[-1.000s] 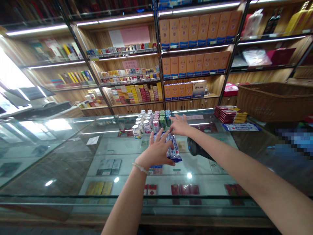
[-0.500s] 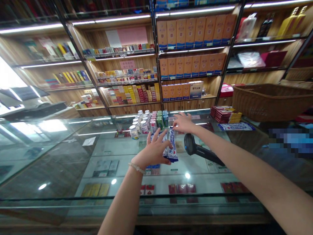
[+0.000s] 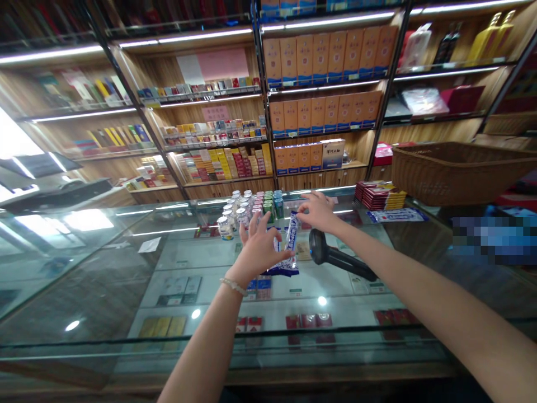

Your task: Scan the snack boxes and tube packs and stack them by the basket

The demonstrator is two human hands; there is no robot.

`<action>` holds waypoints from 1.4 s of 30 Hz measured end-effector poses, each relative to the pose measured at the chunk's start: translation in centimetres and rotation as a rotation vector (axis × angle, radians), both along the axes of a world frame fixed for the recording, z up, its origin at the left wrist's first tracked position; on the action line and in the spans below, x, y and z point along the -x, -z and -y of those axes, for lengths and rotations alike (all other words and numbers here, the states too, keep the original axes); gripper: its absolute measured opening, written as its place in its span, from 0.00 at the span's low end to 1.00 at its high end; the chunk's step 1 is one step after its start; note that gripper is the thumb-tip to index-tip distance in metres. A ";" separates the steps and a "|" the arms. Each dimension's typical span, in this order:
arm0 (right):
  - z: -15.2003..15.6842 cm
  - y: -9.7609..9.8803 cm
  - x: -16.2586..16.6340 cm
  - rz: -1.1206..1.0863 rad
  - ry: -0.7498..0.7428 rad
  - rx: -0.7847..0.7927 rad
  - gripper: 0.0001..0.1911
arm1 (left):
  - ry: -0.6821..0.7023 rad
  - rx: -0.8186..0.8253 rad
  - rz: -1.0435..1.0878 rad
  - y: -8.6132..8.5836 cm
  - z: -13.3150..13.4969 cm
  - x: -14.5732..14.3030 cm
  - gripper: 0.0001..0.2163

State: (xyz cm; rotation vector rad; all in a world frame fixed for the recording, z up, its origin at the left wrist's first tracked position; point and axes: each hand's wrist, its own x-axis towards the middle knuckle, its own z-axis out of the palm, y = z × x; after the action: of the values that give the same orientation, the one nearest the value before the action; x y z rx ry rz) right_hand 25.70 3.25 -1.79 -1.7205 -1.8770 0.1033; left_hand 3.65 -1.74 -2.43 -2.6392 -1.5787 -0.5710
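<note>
Several long blue-and-white packets lie side by side on the glass counter, partly hidden by my left hand. That hand is open, fingers spread over the packets, with its thumb across the nearest one. The thumb and forefinger of my right hand pinch the far end of the rightmost packet, which is tilted up slightly. Beneath my right forearm lies a black handheld barcode scanner. Small white bottles and green cans stand in rows just beyond my left fingertips.
Red-and-yellow packs are stacked at the right, with another blue-and-white packet before them. Behind these stands a wicker basket. A paper slip lies at the left. Tall shelves with orange boxes rise behind the glass counter.
My right thumb and forefinger have closed on the far end of the rightmost packet, which now leans more to the left. My left hand has shifted slightly left, its fingers still spread.
</note>
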 end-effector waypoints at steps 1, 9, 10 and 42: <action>0.1 0.0 -0.1 -0.012 0.000 -0.006 0.06 | -0.002 0.019 -0.013 0.1 0.0 0.0 0.19; 0.5 0.6 -1.1 -0.080 0.004 -0.076 0.05 | 0.054 0.125 -0.087 -0.4 0.2 0.0 0.10; 0.6 0.6 -1.3 -0.089 0.010 -0.080 0.05 | 0.046 0.122 -0.082 -0.5 0.2 -0.1 0.09; 2.9 4.2 -10.8 -0.341 0.185 -0.233 0.12 | -0.125 0.008 0.255 -2.1 -6.2 -6.9 0.11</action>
State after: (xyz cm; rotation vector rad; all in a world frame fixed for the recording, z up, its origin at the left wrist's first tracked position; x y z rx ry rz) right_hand 36.47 0.38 -5.97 -1.5936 -1.4192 0.0944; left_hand 10.50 4.48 -0.32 -2.5319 -1.7971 -0.9269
